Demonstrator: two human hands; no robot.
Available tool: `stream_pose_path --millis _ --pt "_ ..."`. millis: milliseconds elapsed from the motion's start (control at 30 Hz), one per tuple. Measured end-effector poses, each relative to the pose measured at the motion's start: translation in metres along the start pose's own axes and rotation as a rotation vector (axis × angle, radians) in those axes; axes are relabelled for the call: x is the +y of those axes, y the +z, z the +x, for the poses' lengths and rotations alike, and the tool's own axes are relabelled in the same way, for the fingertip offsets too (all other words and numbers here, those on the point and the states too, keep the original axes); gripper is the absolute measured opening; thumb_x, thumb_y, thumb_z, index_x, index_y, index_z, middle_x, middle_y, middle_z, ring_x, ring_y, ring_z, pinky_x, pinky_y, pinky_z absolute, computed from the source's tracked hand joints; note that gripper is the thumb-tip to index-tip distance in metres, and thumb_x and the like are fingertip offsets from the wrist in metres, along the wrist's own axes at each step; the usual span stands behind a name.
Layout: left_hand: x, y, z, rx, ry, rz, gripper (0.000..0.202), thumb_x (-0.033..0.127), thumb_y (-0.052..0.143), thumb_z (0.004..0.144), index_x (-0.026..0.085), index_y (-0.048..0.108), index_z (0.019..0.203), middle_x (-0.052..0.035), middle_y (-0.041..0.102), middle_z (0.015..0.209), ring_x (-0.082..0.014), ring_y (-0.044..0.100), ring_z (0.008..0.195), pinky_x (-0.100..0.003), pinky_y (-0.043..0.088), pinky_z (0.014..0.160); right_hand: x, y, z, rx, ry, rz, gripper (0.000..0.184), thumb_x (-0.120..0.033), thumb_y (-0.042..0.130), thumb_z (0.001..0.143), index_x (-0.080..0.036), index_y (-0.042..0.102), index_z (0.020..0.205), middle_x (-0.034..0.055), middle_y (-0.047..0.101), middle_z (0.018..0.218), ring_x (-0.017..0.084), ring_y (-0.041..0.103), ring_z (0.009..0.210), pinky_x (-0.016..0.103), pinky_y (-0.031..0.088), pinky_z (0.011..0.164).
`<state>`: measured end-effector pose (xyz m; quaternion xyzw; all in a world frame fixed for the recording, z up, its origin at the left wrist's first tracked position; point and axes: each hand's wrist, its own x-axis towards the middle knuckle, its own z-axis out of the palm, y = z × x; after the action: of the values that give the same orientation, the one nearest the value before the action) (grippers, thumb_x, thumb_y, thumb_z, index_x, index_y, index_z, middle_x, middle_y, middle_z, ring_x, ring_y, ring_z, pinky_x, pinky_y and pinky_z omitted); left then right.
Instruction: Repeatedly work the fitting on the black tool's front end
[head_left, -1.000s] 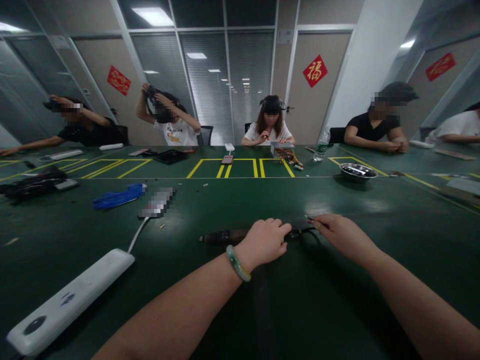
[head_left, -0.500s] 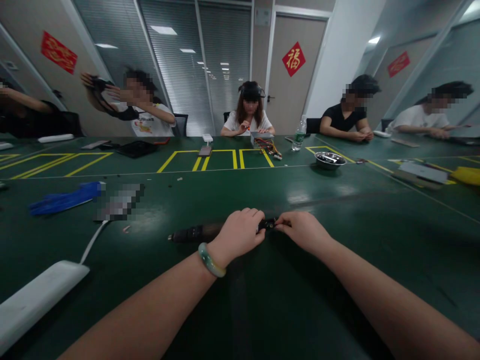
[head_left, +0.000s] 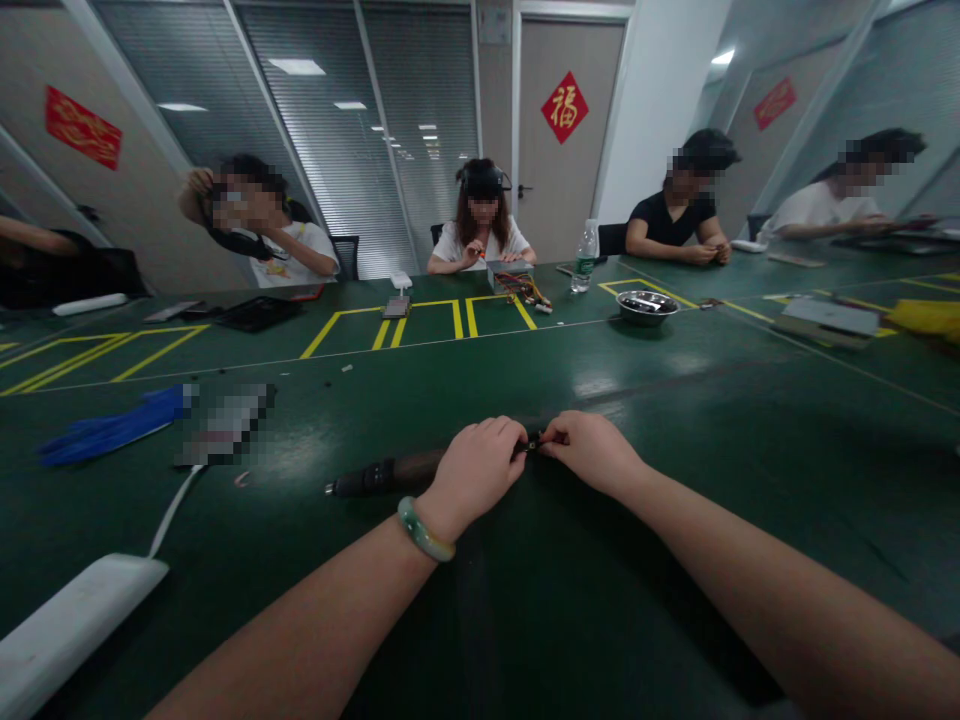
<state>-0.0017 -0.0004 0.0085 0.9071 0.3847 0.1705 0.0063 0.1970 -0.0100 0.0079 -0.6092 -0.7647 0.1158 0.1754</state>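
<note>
A dark, stick-shaped electric screwdriver [head_left: 409, 470] lies on the green table, its metal tip to the left. Over its rear half, my left hand [head_left: 481, 468], with a jade bangle [head_left: 424, 530] at the wrist, is closed around the body. The fingertips of my right hand [head_left: 592, 452] pinch a small dark part at the tool's right end. What that part is, I cannot make out. Both hands are close together, with a narrow dark piece of the tool's end [head_left: 533, 440] showing between them.
On my left are a white power strip [head_left: 82, 625], a blurred-out phone-like device [head_left: 227, 425] on a white cable and a blue glove [head_left: 120, 425]. Farther off stand a metal bowl [head_left: 648, 307], a water bottle [head_left: 584, 258] and a grey box with wires [head_left: 511, 277]. Several people sit opposite.
My view has shifted a little, moving the background left. My hands keep their hold on the screwdriver and its end. A person at the back left has brought their raised hands nearer their head.
</note>
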Motion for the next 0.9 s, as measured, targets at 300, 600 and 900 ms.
stream_pose_path --millis 300,600,900 --pt "0.0007 -0.0007 -0.0004 -0.003 -0.028 -0.034 0.015 0.029 0.053 0.091 0.021 0.058 0.102 -0.0026 0.061 0.101 -0.0182 0.058 0.093 -0.034 0.046 0.082 0.0009 -0.0010 -0.0012 0.002 -0.002 0.081 0.008 -0.030 0.066 0.080 -0.026 0.071 0.084 -0.0019 0.066 0.084 0.014 0.058 0.073 0.025 0.040 0.062" --pt "-0.0004 -0.0005 0.0007 0.014 -0.002 -0.015 0.010 0.029 0.054 0.090 0.021 0.058 0.097 -0.0007 0.061 0.096 -0.0172 0.058 0.090 -0.032 0.045 0.079 0.0028 0.0050 0.0012 0.025 0.003 0.105 0.011 -0.030 0.064 0.081 -0.024 0.072 0.086 0.0002 0.067 0.085 0.015 0.060 0.076 0.025 0.043 0.065" --pt "0.0007 -0.0003 0.0013 0.004 -0.015 0.006 0.012 0.030 0.053 0.090 0.020 0.058 0.096 -0.0019 0.062 0.095 -0.0179 0.058 0.089 -0.032 0.046 0.079 0.0005 0.0052 0.0020 0.110 -0.173 -0.017 0.011 -0.021 0.059 0.086 -0.022 0.069 0.093 0.0015 0.066 0.092 0.015 0.059 0.085 0.028 0.043 0.077"
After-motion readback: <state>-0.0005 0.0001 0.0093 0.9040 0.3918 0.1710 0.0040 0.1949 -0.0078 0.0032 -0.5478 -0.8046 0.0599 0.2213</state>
